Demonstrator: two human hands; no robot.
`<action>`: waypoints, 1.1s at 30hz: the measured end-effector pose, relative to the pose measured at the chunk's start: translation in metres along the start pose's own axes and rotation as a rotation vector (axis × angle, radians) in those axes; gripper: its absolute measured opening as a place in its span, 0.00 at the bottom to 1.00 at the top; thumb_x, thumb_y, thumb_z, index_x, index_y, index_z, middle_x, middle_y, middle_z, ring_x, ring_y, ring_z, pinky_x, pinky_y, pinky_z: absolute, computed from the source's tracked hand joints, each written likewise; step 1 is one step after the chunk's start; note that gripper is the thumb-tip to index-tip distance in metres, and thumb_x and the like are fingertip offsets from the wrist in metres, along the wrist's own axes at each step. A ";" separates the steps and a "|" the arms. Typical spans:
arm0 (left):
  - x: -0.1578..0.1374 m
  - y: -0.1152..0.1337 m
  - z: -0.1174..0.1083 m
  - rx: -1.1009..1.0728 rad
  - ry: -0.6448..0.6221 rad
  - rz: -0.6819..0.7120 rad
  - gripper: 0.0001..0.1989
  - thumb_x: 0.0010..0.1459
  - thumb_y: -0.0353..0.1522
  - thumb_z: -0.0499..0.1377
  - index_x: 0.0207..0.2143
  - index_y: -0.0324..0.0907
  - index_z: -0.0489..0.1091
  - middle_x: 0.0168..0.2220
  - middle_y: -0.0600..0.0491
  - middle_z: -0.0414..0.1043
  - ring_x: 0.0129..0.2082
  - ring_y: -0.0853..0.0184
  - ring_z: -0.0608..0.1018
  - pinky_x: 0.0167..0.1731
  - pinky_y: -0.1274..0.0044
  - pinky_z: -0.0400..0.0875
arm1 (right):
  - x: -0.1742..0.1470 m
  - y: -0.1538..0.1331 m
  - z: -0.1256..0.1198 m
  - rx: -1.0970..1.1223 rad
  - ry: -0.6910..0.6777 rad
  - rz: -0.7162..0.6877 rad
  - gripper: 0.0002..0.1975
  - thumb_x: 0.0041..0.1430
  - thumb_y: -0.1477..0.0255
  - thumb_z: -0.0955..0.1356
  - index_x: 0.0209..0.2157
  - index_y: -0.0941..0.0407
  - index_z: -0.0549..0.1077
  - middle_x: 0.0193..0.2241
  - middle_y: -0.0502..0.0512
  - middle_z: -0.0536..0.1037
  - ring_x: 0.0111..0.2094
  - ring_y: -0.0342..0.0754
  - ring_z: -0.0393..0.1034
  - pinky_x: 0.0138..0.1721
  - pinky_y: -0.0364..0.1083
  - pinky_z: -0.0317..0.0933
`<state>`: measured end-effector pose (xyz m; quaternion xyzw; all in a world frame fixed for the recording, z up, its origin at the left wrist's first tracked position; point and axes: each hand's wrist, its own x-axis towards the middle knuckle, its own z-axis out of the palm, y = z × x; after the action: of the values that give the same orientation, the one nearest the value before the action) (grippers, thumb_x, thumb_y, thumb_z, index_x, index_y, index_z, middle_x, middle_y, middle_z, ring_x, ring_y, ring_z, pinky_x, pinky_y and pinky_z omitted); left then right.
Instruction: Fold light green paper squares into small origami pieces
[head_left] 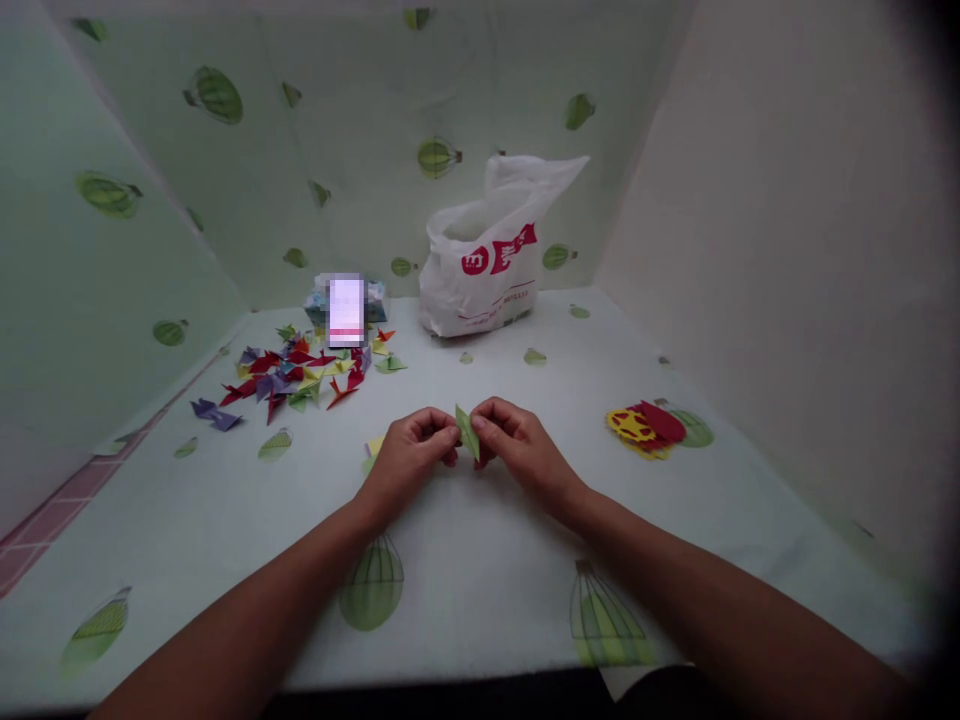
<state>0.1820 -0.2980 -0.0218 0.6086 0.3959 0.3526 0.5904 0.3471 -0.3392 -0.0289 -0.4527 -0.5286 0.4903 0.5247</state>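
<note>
A small folded piece of green paper (467,432) is held up between my two hands, just above the middle of the table. My left hand (420,440) pinches its left side between thumb and fingers. On the other side, my right hand (517,440) grips it with the thumb in front and the fingers curled behind. Partly hidden behind my left hand lie some sheets of yellow and green paper (372,450). Farther back on the left is a pile of folded paper cranes (289,370) in red, purple, yellow, green and orange.
A phone (346,312) with a lit, blurred screen leans against a tissue box (376,300) behind the cranes. A white plastic bag (480,275) with red print stands at the back. Red and yellow cutouts (646,430) lie at right. Walls border the table (480,580).
</note>
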 end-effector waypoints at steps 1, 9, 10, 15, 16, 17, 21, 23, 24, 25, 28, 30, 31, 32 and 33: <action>0.000 0.000 0.000 0.011 -0.018 -0.001 0.09 0.54 0.36 0.63 0.29 0.38 0.72 0.23 0.56 0.70 0.23 0.73 0.70 0.28 0.79 0.65 | 0.000 0.000 -0.001 0.013 0.008 -0.005 0.13 0.61 0.61 0.68 0.30 0.57 0.70 0.22 0.47 0.71 0.23 0.41 0.66 0.28 0.43 0.60; -0.002 -0.002 0.000 -0.072 -0.053 -0.051 0.11 0.55 0.38 0.63 0.31 0.38 0.71 0.21 0.56 0.71 0.22 0.72 0.72 0.27 0.78 0.67 | 0.001 0.003 -0.002 0.024 -0.021 0.021 0.14 0.60 0.63 0.69 0.27 0.58 0.70 0.20 0.47 0.71 0.22 0.40 0.66 0.27 0.42 0.60; -0.002 -0.002 0.001 -0.077 -0.051 -0.053 0.11 0.55 0.38 0.63 0.31 0.38 0.71 0.21 0.56 0.71 0.23 0.72 0.73 0.28 0.79 0.68 | 0.001 0.003 -0.002 0.018 -0.019 0.023 0.14 0.60 0.63 0.69 0.27 0.58 0.70 0.20 0.47 0.71 0.22 0.40 0.66 0.27 0.42 0.60; -0.002 0.000 0.002 -0.091 -0.028 -0.065 0.11 0.55 0.38 0.63 0.29 0.39 0.70 0.21 0.57 0.70 0.22 0.73 0.72 0.27 0.79 0.67 | 0.001 0.003 -0.001 0.026 -0.019 0.062 0.14 0.61 0.62 0.68 0.27 0.57 0.70 0.20 0.48 0.72 0.21 0.41 0.66 0.27 0.43 0.61; -0.002 0.000 0.002 -0.098 -0.028 -0.069 0.11 0.55 0.38 0.63 0.29 0.39 0.70 0.21 0.57 0.70 0.22 0.73 0.72 0.26 0.79 0.67 | 0.001 0.003 -0.001 0.029 -0.019 0.069 0.14 0.61 0.62 0.68 0.27 0.57 0.70 0.20 0.48 0.72 0.21 0.41 0.67 0.27 0.43 0.61; -0.002 0.000 0.002 -0.108 -0.030 -0.074 0.11 0.55 0.38 0.63 0.30 0.39 0.70 0.21 0.57 0.70 0.22 0.73 0.72 0.26 0.79 0.67 | 0.001 0.003 -0.001 0.031 -0.019 0.072 0.14 0.61 0.62 0.68 0.27 0.57 0.70 0.21 0.48 0.72 0.21 0.41 0.67 0.27 0.43 0.62; -0.002 -0.001 0.002 -0.140 -0.038 -0.088 0.12 0.55 0.39 0.63 0.30 0.39 0.70 0.21 0.56 0.71 0.21 0.73 0.72 0.26 0.79 0.66 | 0.001 0.002 0.000 0.017 -0.020 0.071 0.14 0.59 0.62 0.69 0.27 0.57 0.70 0.21 0.48 0.72 0.21 0.41 0.67 0.27 0.43 0.61; -0.002 -0.002 0.002 -0.137 -0.036 -0.081 0.12 0.55 0.39 0.63 0.29 0.39 0.70 0.21 0.56 0.70 0.22 0.73 0.72 0.26 0.79 0.66 | 0.001 0.003 0.000 -0.005 -0.021 0.071 0.13 0.59 0.63 0.69 0.26 0.57 0.70 0.21 0.48 0.73 0.21 0.41 0.67 0.27 0.43 0.61; -0.002 -0.003 0.002 -0.132 -0.036 -0.077 0.12 0.55 0.39 0.64 0.29 0.39 0.69 0.21 0.56 0.70 0.22 0.73 0.72 0.26 0.79 0.66 | 0.001 0.003 0.000 -0.019 -0.020 0.069 0.13 0.59 0.63 0.68 0.26 0.57 0.71 0.21 0.48 0.73 0.21 0.41 0.67 0.27 0.43 0.61; -0.002 -0.003 0.002 -0.124 -0.035 -0.072 0.12 0.55 0.39 0.64 0.28 0.39 0.69 0.21 0.57 0.70 0.22 0.73 0.71 0.26 0.79 0.66 | 0.001 0.003 0.000 -0.033 -0.016 0.065 0.13 0.59 0.63 0.68 0.26 0.57 0.71 0.21 0.48 0.73 0.21 0.41 0.67 0.26 0.43 0.61; -0.002 -0.003 0.001 -0.098 -0.030 -0.060 0.12 0.55 0.39 0.63 0.28 0.39 0.69 0.21 0.57 0.70 0.22 0.73 0.71 0.26 0.80 0.65 | 0.000 0.002 0.000 -0.060 -0.008 0.055 0.14 0.59 0.62 0.68 0.26 0.57 0.71 0.20 0.48 0.73 0.21 0.41 0.67 0.26 0.43 0.61; -0.001 -0.004 0.001 -0.081 -0.024 -0.049 0.12 0.56 0.39 0.63 0.28 0.39 0.69 0.21 0.58 0.69 0.21 0.74 0.70 0.25 0.80 0.64 | 0.000 0.002 0.000 -0.073 -0.011 0.058 0.14 0.59 0.62 0.68 0.26 0.57 0.71 0.20 0.48 0.73 0.21 0.41 0.67 0.26 0.43 0.61; -0.001 -0.004 0.001 -0.074 -0.020 -0.046 0.12 0.56 0.39 0.63 0.28 0.39 0.69 0.21 0.58 0.69 0.21 0.74 0.70 0.25 0.80 0.64 | 0.000 0.002 0.001 -0.078 -0.013 0.062 0.14 0.59 0.61 0.68 0.25 0.57 0.70 0.20 0.48 0.73 0.21 0.41 0.67 0.26 0.43 0.61; -0.001 -0.004 0.001 -0.066 -0.018 -0.043 0.12 0.56 0.39 0.63 0.28 0.39 0.68 0.21 0.58 0.69 0.21 0.74 0.70 0.25 0.80 0.63 | 0.000 0.003 0.001 -0.081 -0.014 0.065 0.15 0.59 0.61 0.69 0.25 0.57 0.70 0.20 0.48 0.72 0.20 0.41 0.67 0.26 0.43 0.61; -0.001 -0.004 0.001 -0.061 -0.015 -0.041 0.12 0.56 0.39 0.63 0.28 0.39 0.68 0.21 0.58 0.69 0.21 0.74 0.70 0.25 0.80 0.63 | 0.000 0.003 0.001 -0.082 -0.014 0.066 0.15 0.59 0.61 0.69 0.25 0.57 0.70 0.20 0.48 0.72 0.20 0.41 0.67 0.26 0.43 0.61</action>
<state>0.1823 -0.2992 -0.0263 0.5847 0.3929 0.3476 0.6188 0.3465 -0.3390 -0.0318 -0.4874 -0.5367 0.4884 0.4856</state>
